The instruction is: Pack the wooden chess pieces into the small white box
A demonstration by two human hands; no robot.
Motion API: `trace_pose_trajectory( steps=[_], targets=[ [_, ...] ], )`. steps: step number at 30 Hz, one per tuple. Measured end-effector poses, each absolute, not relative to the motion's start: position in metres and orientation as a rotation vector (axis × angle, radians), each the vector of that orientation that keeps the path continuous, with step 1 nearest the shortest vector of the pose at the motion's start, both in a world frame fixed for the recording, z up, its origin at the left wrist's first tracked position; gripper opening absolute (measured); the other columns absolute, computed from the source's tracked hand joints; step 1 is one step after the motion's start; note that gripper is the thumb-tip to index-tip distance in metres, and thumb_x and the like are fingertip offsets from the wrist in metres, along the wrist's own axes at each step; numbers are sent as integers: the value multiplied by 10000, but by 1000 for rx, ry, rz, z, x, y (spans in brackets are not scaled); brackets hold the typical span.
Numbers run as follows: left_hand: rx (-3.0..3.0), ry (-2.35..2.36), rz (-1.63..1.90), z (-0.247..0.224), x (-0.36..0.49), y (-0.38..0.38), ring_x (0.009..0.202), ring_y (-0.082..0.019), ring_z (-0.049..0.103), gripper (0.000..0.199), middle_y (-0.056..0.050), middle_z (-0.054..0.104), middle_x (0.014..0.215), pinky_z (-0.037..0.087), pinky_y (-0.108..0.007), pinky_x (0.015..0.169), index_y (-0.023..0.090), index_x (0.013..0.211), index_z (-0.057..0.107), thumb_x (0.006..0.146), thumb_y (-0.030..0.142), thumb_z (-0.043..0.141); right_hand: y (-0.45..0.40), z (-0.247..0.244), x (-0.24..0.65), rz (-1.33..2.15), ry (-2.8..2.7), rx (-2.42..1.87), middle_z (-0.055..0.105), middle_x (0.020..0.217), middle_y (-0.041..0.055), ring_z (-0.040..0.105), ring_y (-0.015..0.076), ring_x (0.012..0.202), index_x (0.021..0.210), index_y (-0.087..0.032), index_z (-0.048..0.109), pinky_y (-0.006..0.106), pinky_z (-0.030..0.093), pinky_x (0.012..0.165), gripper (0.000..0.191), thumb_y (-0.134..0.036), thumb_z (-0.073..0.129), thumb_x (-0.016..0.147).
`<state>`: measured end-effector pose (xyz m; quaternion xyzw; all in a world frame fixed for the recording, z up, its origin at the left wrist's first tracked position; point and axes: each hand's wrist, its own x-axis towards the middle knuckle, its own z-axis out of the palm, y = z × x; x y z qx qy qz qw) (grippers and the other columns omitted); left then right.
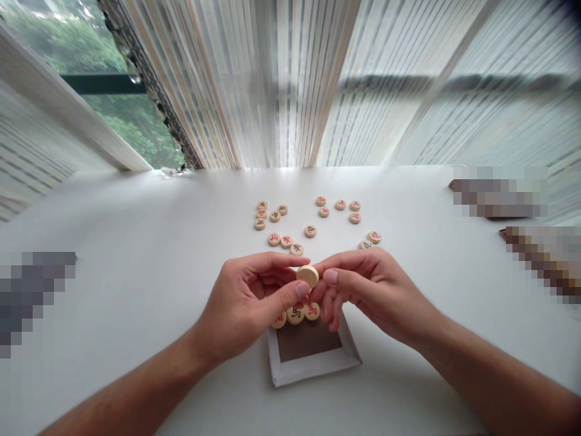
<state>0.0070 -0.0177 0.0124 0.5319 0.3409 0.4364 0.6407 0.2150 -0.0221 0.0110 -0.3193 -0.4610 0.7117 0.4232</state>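
Observation:
Between the thumb and index finger of my left hand (254, 297) is a round wooden piece (307, 276), its visible face plain. My right hand (358, 284) is beside the piece, its index fingertip close to the piece's right edge and its other fingers curled; whether it touches is unclear. Below both hands lies a shallow white-rimmed box (318, 368) with a brown inside. Pieces with red and black characters, among them a black-marked piece (295, 313) and a red-marked piece (311, 310), are at the box's far end, partly hidden by my fingers.
Several wooden pieces (310, 231) are scattered on the white table (149, 254) beyond my hands, some at the left (259, 223) and some at the right (354, 218). Pixelated objects lie at both side edges. Striped curtains (290, 85) hang behind the table.

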Motion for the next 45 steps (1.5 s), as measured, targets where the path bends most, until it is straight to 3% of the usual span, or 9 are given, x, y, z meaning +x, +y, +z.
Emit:
trace_pose_trajectory(
  steps=[5, 11, 24, 27, 31, 39, 45],
  targets=[
    [1188, 772, 977, 13, 7, -15, 764, -145, 833, 224, -50, 870, 853, 677, -159, 721, 139, 1044, 834, 832, 106, 897, -22, 10, 216, 1792, -1152, -842, 779, 639, 46, 722, 115, 510, 954, -148, 886, 166, 627, 521, 224, -308, 954, 813],
    [1156, 784, 996, 15, 8, -15, 728, -136, 819, 283, -37, 866, 820, 668, -148, 687, 147, 1022, 848, 761, 100, 947, -20, 10, 215, 1822, -1139, -832, 771, 664, 39, 709, 106, 515, 931, -142, 882, 168, 626, 503, 226, -338, 937, 834],
    [1503, 862, 1142, 5, 3, -14, 836, -152, 800, 154, -37, 834, 911, 667, -206, 765, 186, 954, 854, 848, 74, 848, -23, 11, 214, 1709, -1174, -849, 791, 687, 19, 724, 98, 554, 984, -182, 880, 150, 627, 546, 211, -200, 959, 790],
    [1675, 850, 1233, 4, 2, -13, 895, -164, 787, 176, -47, 811, 963, 658, -233, 792, 195, 935, 856, 847, 45, 829, -24, 10, 214, 1673, -1187, -887, 813, 762, 24, 742, 118, 579, 993, -196, 876, 175, 636, 549, 285, -166, 984, 731],
    [1838, 863, 1276, 3, 3, -12, 902, -140, 769, 200, -35, 799, 961, 624, -219, 833, 206, 906, 850, 842, 19, 821, -25, 9, 215, 1628, -1241, -956, 798, 697, 35, 737, 139, 573, 1011, -169, 866, 185, 620, 554, 352, -160, 1000, 686],
    [1562, 921, 1120, 3, 4, -15, 818, -122, 751, 149, -10, 792, 908, 632, -200, 767, 196, 1021, 791, 919, 96, 750, -26, 9, 216, 1267, -1548, -1026, 801, 776, 41, 738, 147, 650, 1030, -155, 812, 217, 621, 627, 260, -177, 899, 787],
    [1385, 892, 986, 10, 5, -15, 769, -129, 777, 143, -28, 818, 830, 615, -170, 693, 159, 1029, 746, 911, 209, 809, -26, 9, 217, 994, -1772, -944, 775, 781, 23, 735, 126, 638, 1043, -138, 773, 210, 629, 627, 171, -166, 806, 878]
  ],
)
